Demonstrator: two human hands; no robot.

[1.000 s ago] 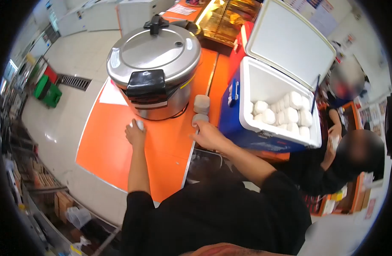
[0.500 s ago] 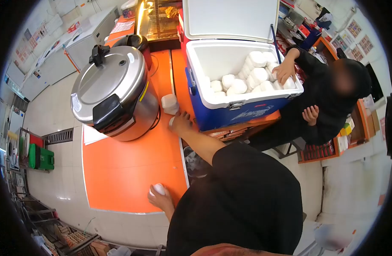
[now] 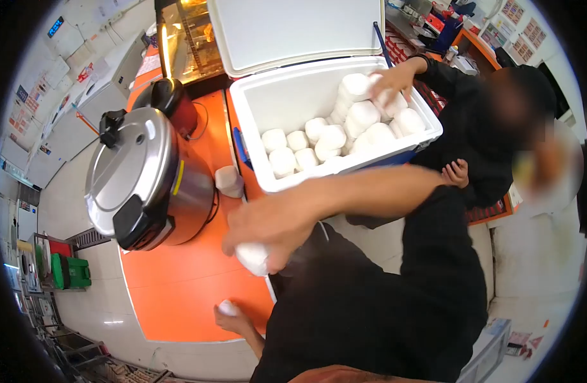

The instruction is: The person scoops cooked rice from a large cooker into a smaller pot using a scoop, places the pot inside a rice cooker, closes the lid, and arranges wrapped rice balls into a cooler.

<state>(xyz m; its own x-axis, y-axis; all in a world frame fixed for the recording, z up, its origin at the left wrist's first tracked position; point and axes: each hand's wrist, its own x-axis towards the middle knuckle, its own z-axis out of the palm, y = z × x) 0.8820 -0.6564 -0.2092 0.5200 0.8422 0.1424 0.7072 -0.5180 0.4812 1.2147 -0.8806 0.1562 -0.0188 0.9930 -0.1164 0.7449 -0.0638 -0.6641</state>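
Note:
My right hand (image 3: 271, 223), raised over the orange table's edge and slightly blurred, grips a white wrapped bundle (image 3: 252, 257) between fingers and thumb. Lower down, close to the table's near corner, my left hand (image 3: 235, 321) is curled around a smaller-looking white wrapped bundle (image 3: 228, 307). A small stack of white bundles (image 3: 229, 181) stands on the table beside the rice cooker (image 3: 178, 191). Many similar bundles (image 3: 332, 137) fill part of the open blue-and-white cool box (image 3: 252, 143). What the wrapping contains is hidden.
Across the cool box, a co-worker in black has one hand (image 3: 396, 80) over the bundles. The raised lid (image 3: 293, 29) stands behind the box. A red-and-black pot (image 3: 175, 108) and a lit display case (image 3: 188, 38) are at the table's far end.
My right hand has come away from beside the stack and up towards me, holding a bundle. My left hand still holds its bundle. The view has shifted; the co-worker's hand has lifted.

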